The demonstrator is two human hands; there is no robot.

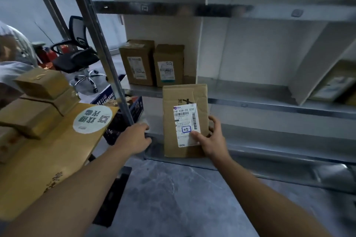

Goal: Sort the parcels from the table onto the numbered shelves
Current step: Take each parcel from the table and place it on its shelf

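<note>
One brown parcel (183,96) stands upright just below the middle of the frame, at the front of the bottom shelf (269,140). Its white label (185,121) faces out, with "22" penned in a blue box. The right hand (212,140) grips its lower right edge, thumb pressed on the label and fingers wrapped behind. Whether the parcel rests on the shelf I can't tell.

To its left, the left hand (134,138) curls its fingers over the shelf's front corner, beside the slanting metal post (107,59). On the shelf above stand two more boxes (137,62) – side by side, labels outward. Lower left, a yellowish table (57,150) carries stacked cartons (38,102); beyond it sit a blue crate (137,108) and a black office chair (77,54).
</note>
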